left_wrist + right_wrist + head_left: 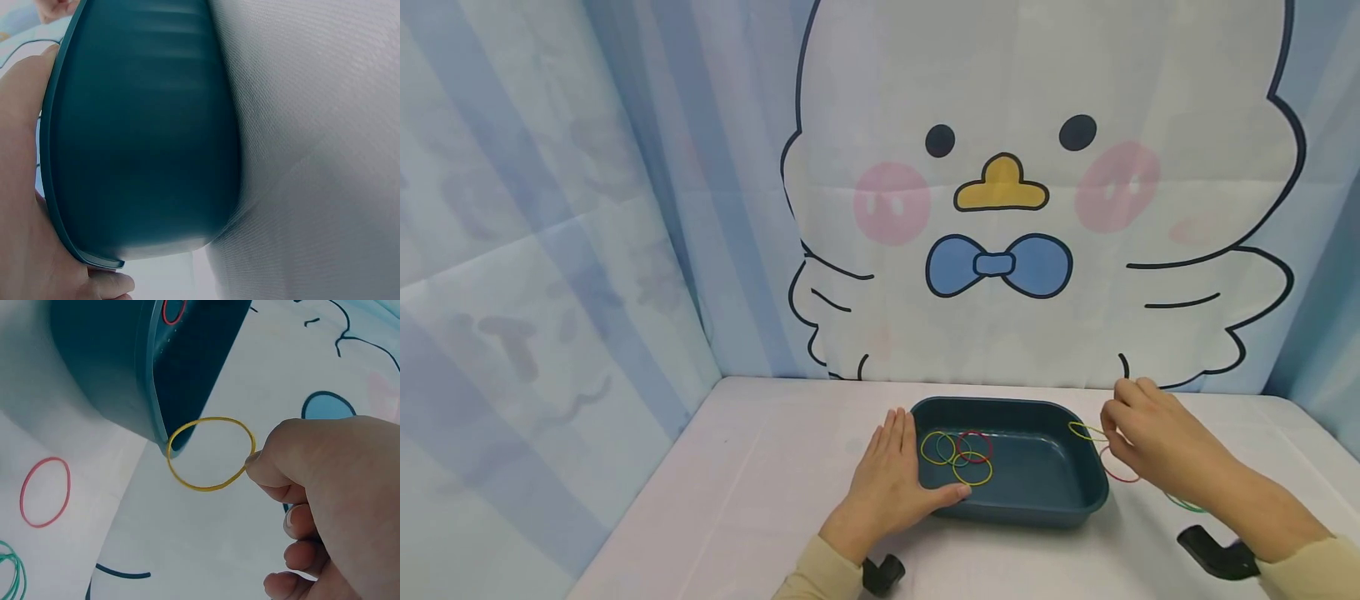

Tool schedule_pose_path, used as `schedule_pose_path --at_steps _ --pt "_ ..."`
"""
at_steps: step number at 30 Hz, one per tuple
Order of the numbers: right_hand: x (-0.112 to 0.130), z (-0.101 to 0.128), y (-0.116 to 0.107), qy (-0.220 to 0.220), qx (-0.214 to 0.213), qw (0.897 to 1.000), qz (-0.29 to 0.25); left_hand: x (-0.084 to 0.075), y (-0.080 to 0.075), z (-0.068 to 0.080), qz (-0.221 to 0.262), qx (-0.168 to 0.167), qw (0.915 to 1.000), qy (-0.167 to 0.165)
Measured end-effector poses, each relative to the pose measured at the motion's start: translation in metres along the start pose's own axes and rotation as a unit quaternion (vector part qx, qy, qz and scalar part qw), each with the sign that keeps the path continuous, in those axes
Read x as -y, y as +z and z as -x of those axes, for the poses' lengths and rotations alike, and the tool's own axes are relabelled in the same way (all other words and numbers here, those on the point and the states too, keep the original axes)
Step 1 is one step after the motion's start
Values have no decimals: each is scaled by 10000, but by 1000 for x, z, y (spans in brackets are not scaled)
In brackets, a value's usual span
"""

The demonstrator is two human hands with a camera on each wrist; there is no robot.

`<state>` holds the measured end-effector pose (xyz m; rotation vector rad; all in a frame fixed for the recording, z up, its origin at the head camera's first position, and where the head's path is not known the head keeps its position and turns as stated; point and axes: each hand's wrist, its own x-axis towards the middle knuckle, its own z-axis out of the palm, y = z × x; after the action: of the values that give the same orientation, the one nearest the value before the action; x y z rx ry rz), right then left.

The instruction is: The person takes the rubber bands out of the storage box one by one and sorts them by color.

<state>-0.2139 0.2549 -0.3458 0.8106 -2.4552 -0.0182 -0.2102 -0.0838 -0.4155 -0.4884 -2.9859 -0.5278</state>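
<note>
A dark teal tray [1045, 492] sits on the white table and holds several rubber bands [958, 454], yellow, green and red. My left hand [891, 479] lies flat against the tray's left side [144, 150], thumb along its front wall. My right hand [1138, 429] hovers at the tray's right rim and pinches a yellow rubber band [209, 453] between thumb and forefinger, just off the tray's corner [165, 440]. The same yellow band [1086, 431] hangs over the rim in the head view.
A red rubber band [44, 490] and green rubber bands [11, 575] lie on the table right of the tray; the red band [1116, 473] is partly under my right hand. A curtain with a cartoon chick [1000, 192] backs the table.
</note>
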Motion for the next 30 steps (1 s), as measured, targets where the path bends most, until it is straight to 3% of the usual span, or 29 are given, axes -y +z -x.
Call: schedule_pose_path --at_steps 13,22,30 --pt "-9 16 -1 -51 -203 9998 75 -1 -1 1 -45 18 10000 -43" --pt "-5 29 3 380 382 9985 62 -1 0 1 2 21 10000 -46" --pt "-6 42 9 580 595 9965 44 0 1 0 -60 -28 10000 -12"
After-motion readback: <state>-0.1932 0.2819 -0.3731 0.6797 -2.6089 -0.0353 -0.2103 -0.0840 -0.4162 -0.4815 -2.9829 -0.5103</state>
